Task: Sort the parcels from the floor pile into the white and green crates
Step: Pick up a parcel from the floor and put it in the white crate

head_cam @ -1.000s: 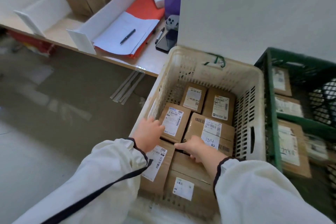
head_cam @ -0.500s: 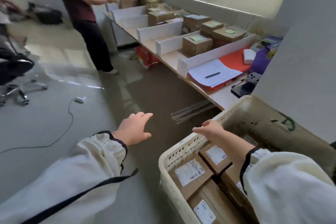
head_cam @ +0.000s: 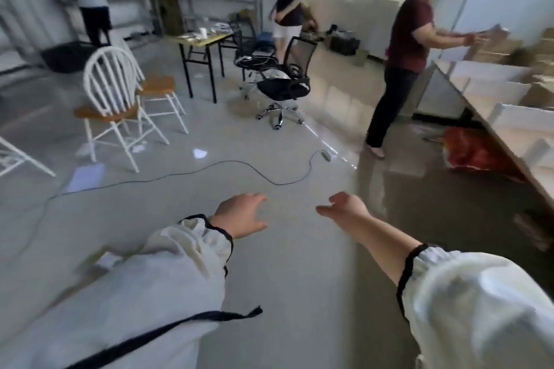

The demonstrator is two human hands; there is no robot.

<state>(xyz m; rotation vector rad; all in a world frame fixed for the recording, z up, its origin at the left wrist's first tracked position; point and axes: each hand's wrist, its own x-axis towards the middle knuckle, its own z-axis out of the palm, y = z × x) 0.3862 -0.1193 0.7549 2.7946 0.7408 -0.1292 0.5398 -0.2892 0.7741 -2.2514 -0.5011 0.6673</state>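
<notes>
My left hand (head_cam: 239, 214) and my right hand (head_cam: 344, 208) hang in the air over the bare grey floor, both empty with fingers loosely spread. White sleeves with black trim cover both arms. A blurred brown parcel with a white label (head_cam: 105, 259) lies on the floor just left of my left sleeve. The white and green crates are out of view.
A black cable (head_cam: 260, 174) snakes across the floor ahead. White wooden chairs (head_cam: 117, 99) stand at the left, a black office chair (head_cam: 281, 87) in the middle. A person in a maroon shirt (head_cam: 401, 51) works at the long table (head_cam: 485, 117) on the right.
My view has swung left, away from the white crate of parcels. Both hands have left the crate and now hover empty over open floor.
</notes>
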